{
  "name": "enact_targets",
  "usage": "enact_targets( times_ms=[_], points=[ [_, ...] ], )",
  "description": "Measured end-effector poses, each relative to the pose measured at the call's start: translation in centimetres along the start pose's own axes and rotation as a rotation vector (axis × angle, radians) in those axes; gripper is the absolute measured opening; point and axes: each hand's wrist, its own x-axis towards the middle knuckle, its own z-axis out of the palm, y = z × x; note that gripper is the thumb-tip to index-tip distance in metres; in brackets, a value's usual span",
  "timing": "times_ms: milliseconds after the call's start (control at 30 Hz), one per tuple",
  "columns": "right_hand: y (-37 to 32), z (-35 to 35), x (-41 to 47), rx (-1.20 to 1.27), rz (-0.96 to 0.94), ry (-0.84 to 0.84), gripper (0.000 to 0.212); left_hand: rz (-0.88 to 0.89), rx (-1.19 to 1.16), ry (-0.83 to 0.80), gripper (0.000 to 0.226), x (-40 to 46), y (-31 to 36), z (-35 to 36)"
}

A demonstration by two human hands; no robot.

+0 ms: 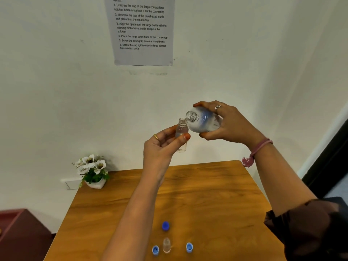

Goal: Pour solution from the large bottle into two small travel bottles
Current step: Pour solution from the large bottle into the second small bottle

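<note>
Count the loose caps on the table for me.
3. A dark blue cap lies farthest from the camera; a light blue cap sits left of the standing small travel bottle, and another light blue cap right of it. None appears hidden.

A potted white-flower plant (93, 171) sits on the wooden table (207, 185) under a wall sheet (143, 31).

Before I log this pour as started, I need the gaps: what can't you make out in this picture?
Head view only:
- Any stream between the large bottle and the travel bottle: too small and clear to tell.
- Travel bottle's fill level: the left hand covers its middle.
- Large bottle's base: hidden in the right hand.
- Second travel bottle: blurred; contents unclear.
- Instruction sheet: top cut off by the edge.
</note>
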Motion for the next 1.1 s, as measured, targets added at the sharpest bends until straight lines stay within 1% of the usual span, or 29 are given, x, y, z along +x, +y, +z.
enact_targets(
  times_ms=[133,300,600,733,900,1100],
  points=[
    [1.2,0.7,-1.5,0.034,0.041,0.009,0.076,-0.019,0.001,0.011,0.037,-0.8,-0.8,0.7],
    [2.8,1.6,-4.0,0.153,0.131,0.039,0.078,-0.053,0.030,0.006,0.034,-2.4,-2.5,1.3],
    [5.1,4.7,-8.7,0.298,0.245,0.038,0.074,-0.125,0.142,-0.006,0.035,-5.8,-7.6,1.7],
    [6.4,6.0,-10.5,0.318,0.255,0.004,0.074,-0.164,0.195,-0.020,0.037,-7.3,-10.6,1.4],
    [7.4,7.5,-12.2,0.258,0.210,-0.011,0.074,-0.241,0.244,-0.009,0.036,-9.5,-14.3,1.3],
    [8.4,9.5,-14.0,0.289,0.245,-0.020,0.077,-0.332,0.358,-0.009,0.035,-11.4,-18.4,0.7]
  ],
)
